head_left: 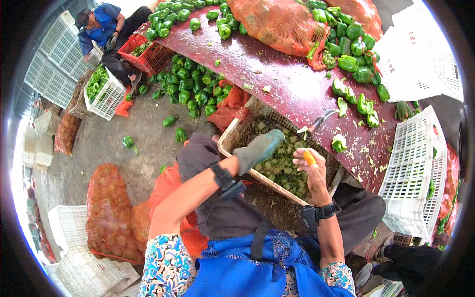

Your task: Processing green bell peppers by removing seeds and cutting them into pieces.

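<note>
My left hand (pixel 260 148), in a grey-green glove, reaches over a dirty white crate (pixel 282 187) between my knees. Its fingers are smeared together, and I cannot tell if they hold anything. My bare right hand (pixel 312 171) is above the crate's right side, fingers loosely apart, with a yellow-orange band (pixel 309 157) around one digit. Pale green pepper cores and scraps (pixel 284 171) lie in the crate. On the dark red tabletop beyond, a knife (pixel 322 120) lies near the edge. Cut green pepper pieces (pixel 365 106) are to its right.
Whole green peppers (pixel 190 86) are heaped on the floor at left. An orange mesh sack (pixel 279 24) and more peppers (pixel 354 47) cover the table's far side. A white crate (pixel 413 173) stands at right. Full mesh sacks (pixel 111 213) are at left. Another person (pixel 106 29) sits at far left.
</note>
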Action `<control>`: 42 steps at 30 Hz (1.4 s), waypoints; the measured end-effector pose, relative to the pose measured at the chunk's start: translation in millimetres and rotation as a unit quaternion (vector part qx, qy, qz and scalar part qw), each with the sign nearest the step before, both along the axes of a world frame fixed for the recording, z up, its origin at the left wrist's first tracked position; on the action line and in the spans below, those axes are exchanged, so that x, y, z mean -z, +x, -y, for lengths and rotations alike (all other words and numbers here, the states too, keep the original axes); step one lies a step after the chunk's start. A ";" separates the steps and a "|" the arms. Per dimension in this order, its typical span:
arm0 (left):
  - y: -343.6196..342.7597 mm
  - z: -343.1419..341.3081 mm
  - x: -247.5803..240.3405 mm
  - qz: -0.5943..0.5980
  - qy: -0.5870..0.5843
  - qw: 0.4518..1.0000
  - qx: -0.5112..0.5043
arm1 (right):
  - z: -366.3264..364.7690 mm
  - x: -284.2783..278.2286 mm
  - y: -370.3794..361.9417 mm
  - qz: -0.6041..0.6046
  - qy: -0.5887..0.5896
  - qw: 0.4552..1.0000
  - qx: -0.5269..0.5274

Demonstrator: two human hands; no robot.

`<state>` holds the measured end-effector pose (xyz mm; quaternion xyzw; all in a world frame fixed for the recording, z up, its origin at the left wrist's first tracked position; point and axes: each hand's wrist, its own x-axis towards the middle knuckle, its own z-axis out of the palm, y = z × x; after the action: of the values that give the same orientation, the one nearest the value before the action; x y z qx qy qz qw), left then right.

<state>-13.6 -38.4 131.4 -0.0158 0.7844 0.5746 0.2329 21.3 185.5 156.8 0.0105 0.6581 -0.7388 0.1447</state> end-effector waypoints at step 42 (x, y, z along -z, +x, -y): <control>57.1 -73.5 -10.2 0.237 0.620 0.740 -0.112 | 25.8 -31.7 50.9 -0.519 0.167 0.837 0.056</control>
<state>43.5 35.1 141.6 -0.0912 0.1672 0.9337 0.3031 72.3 159.7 188.6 -0.3135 0.7482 -0.5221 -0.2633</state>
